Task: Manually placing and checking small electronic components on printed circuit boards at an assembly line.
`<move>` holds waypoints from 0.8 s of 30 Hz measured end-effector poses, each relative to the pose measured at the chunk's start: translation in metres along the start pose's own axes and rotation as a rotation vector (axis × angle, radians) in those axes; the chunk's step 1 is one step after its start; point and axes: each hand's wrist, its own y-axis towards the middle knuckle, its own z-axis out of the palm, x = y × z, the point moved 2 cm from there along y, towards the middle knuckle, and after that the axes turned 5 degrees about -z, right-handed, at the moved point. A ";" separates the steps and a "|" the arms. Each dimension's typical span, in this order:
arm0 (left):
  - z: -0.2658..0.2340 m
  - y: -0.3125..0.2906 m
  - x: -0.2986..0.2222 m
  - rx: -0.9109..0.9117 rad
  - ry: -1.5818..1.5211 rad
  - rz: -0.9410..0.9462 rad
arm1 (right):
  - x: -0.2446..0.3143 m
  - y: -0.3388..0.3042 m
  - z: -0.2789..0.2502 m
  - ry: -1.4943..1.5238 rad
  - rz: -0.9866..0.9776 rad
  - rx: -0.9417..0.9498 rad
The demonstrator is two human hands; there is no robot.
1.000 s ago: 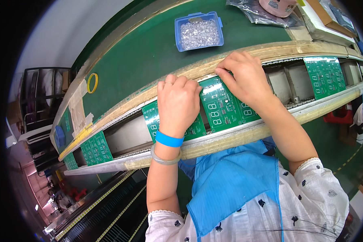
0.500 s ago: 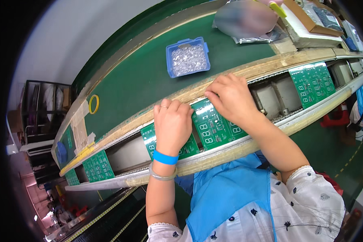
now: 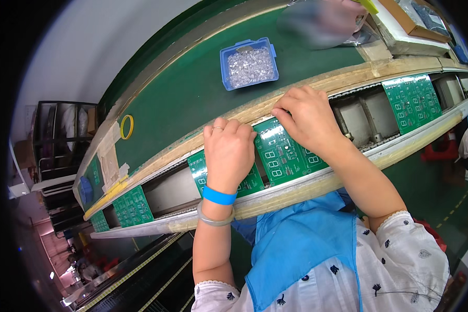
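Observation:
My left hand wears a blue wristband and a pale bangle. It rests over the far edges of two neighbouring green circuit boards, covering much of the left circuit board. Its fingers are bent together, and their tips are hidden. On the far right part of the middle circuit board, my right hand is closed, thumb against curled fingers. Anything pinched in either hand is hidden or too small to make out. White digit-shaped outlines show on the boards, which lie flat across the conveyor rails.
A blue bin of small clear parts stands beyond the rails on the green bench. More circuit boards lie along the line, one circuit board rightward and another circuit board leftward. A yellow tape ring and cardboard box sit farther off.
The whole view has shifted slightly, moving the scene to the right and a little up. Both hands keep nearly the same places over the boards, with fingers still bent.

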 end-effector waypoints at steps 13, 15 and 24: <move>-0.004 -0.006 -0.004 -0.040 -0.065 0.049 | 0.008 -0.001 0.020 -0.272 -0.001 -0.026; -0.004 -0.008 -0.001 -0.014 -0.052 0.041 | 0.011 0.001 0.018 -0.135 0.052 -0.004; 0.009 -0.006 -0.004 -0.008 -0.152 -0.012 | 0.003 -0.001 0.000 -0.049 0.101 -0.037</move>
